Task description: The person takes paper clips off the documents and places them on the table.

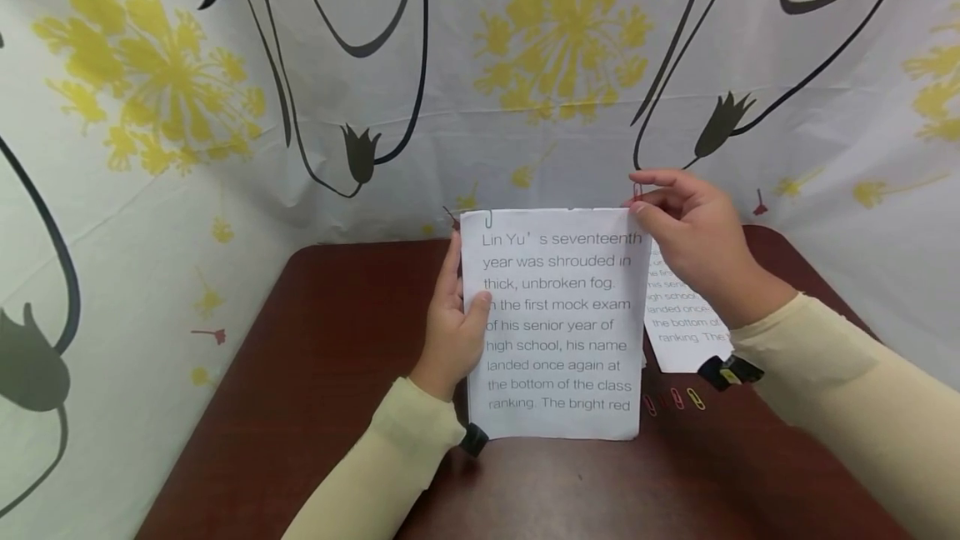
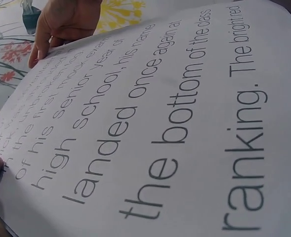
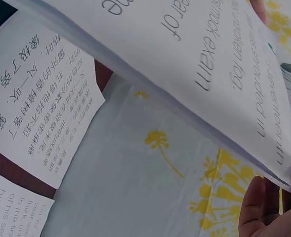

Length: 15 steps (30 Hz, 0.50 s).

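Observation:
My left hand (image 1: pixel 453 332) grips a stack of printed sheets (image 1: pixel 558 340) by its left edge, thumb on the front, fingers behind. The stack is held up facing me, with English text in large print. A green paper clip (image 1: pixel 488 219) sits on its top edge near the left corner. At the top right corner, my right hand (image 1: pixel 697 232) pinches a red paper clip (image 1: pixel 637 190) between thumb and fingers, right at the edge of the paper. In the right wrist view the stack's layered edge (image 3: pixel 185 113) shows, and the right hand's fingers (image 3: pixel 254 202) are at its corner.
Two red paper clips (image 1: pixel 677 397) and a yellow paper clip (image 1: pixel 696 398) lie on the dark brown table (image 1: pixel 360 357). A sheet with English text (image 1: pixel 682 315) lies at the right, partly under my right arm. A sheet with Chinese text (image 3: pixel 51 103) lies beyond it. A patterned curtain (image 1: pixel 450 90) hangs behind.

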{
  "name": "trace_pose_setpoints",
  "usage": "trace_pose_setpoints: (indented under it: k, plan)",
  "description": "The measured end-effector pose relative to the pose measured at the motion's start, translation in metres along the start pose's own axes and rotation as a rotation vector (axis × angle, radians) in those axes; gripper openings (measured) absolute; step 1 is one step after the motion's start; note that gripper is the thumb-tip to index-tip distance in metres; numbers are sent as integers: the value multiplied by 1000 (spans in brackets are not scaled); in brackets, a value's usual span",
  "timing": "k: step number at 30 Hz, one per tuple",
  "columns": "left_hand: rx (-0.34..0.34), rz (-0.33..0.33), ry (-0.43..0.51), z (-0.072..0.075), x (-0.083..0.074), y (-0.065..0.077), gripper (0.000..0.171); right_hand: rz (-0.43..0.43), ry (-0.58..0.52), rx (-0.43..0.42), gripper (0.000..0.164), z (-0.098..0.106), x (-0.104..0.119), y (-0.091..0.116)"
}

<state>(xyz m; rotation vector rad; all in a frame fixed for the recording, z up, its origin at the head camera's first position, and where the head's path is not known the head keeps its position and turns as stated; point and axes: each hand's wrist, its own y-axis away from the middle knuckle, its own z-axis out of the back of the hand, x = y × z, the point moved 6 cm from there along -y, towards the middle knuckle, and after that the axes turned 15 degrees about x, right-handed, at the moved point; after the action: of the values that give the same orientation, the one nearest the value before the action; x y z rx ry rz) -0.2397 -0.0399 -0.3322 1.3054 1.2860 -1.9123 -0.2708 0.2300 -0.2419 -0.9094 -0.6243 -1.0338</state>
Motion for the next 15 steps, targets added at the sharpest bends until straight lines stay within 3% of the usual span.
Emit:
trace_pose_setpoints:
  k: [15]
  plan:
    - [-2,-8,-15,2,1,2,82,-69,-15,-11,37,24,-4,11]
